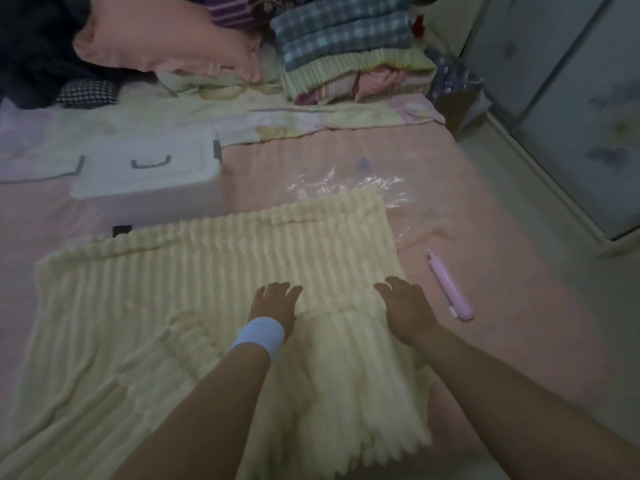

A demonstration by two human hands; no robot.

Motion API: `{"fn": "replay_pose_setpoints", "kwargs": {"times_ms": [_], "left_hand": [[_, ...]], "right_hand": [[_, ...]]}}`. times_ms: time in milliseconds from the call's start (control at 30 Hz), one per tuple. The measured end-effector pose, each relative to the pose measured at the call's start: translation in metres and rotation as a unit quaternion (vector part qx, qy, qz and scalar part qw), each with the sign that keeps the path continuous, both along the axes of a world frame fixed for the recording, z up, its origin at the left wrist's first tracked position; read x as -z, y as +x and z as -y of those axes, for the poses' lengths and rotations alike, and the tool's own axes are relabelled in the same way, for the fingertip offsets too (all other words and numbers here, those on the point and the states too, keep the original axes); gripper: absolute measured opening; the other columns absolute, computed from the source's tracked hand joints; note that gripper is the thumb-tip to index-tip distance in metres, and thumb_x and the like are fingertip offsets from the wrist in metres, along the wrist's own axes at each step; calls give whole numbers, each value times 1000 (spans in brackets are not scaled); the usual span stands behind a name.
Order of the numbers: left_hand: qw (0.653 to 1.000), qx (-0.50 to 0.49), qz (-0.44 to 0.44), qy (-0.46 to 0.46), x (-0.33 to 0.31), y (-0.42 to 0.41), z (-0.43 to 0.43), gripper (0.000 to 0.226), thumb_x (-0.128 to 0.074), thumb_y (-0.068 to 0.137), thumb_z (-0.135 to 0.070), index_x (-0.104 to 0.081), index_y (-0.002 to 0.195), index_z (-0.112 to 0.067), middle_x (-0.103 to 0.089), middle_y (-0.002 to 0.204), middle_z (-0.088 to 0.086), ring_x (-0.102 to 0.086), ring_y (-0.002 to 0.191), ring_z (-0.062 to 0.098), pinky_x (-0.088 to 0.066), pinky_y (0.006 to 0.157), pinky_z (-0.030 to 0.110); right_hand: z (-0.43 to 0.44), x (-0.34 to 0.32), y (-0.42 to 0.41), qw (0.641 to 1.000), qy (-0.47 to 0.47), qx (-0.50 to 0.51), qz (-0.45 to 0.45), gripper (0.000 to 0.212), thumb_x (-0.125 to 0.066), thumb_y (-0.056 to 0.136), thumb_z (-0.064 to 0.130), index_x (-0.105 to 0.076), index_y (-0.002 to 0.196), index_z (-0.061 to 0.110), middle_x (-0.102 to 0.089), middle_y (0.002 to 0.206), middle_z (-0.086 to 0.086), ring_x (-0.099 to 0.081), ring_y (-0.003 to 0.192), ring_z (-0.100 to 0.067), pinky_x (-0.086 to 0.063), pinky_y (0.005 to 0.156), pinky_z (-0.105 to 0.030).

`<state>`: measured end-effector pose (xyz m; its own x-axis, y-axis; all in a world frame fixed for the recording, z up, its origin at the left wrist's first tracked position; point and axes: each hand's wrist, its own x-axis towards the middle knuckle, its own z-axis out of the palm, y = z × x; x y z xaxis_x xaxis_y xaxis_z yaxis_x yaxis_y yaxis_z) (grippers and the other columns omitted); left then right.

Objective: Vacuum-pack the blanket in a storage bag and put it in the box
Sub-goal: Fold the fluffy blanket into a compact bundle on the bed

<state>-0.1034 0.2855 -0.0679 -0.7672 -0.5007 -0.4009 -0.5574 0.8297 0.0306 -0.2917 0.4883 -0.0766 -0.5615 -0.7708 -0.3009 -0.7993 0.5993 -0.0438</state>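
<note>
Surface: bed (491,341) with a pink sheet; everything below lies on it.
Blanket: cream ribbed blanket (207,289) spread over the middle and near part of the bed. Its right-hand portion looks doubled over, with a fold edge running between the two hands.
Left hand: left hand (275,306), white wristband (259,336) on the wrist, fingers spread wide and palm down on the blanket, gripping nothing.
Right hand: right hand (407,306), fingers also spread, pressing flat near the blanket's right edge, holding nothing.
Storage bag: clear storage bag (388,183) lies flat and empty just past the blanket's far right corner, partly under it.
Box: white box (149,168), lid on, toward the far left of the bed, touching or just beside the blanket's far edge; cannot tell which.
Pump: purple pump (448,285) just beside the blanket's right edge.
Far edge: pile of folded bedding (346,46) and a pink pillow (162,43).
Step (judgement): folding and smoothing; nothing bagged yet.
Next (judgement): more folds needed, pressing air out, until the bundle is narrower than the bag mouth; then free the bag from under the blanket.
</note>
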Motion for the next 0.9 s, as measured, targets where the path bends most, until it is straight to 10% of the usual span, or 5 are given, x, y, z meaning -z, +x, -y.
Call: {"fn": "replay_pose_setpoints", "kwargs": {"times_ms": [400, 533, 633, 800, 900], "left_hand": [[982, 122, 26, 141, 90, -89, -56, 75, -49, 93, -9, -12, 152, -36, -14, 160, -1, -22, 143, 25, -28, 111, 40], [967, 219, -3, 130, 107, -125, -101, 81, -51, 90, -8, -9, 151, -41, -6, 161, 0, -18, 144, 26, -32, 108, 43], [942, 316, 9, 110, 123, -143, -136, 82, -53, 91, -20, -2, 150, -46, 1, 161, 2, -17, 142, 28, -35, 104, 45], [941, 289, 148, 96, 116, -164, -161, 50, -45, 96, -20, -37, 145, -26, -33, 147, 11, -44, 125, 34, -43, 95, 41], [948, 279, 129, 78, 105, -173, -158, 48, -50, 92, -13, -45, 139, -20, -33, 144, 11, -45, 122, 34, -44, 89, 41]], "right_hand": [[-68, 81, -34, 950, 135, 128, 251, 33, -59, 77, 24, -66, 109, 25, -63, 125, -5, -58, 120, -26, -45, 98, -27], [-97, 109, -31, 938, 105, 87, 318, 51, -63, 84, 22, -52, 134, 19, -61, 126, -2, -60, 115, -26, -42, 87, -25], [-118, 120, -38, 944, 160, 16, 289, 85, -67, 75, 29, -32, 152, 29, -66, 121, -3, -63, 111, -28, -48, 90, -31], [-177, 134, -58, 964, 120, -228, 63, 18, -81, 47, 24, -70, 61, 23, -63, 68, 6, -62, 71, -24, -29, 72, -34], [-220, 141, -72, 951, 215, -221, 30, 14, -79, 66, 21, -74, 77, 17, -67, 87, -8, -60, 92, -32, -40, 86, -42]]}}
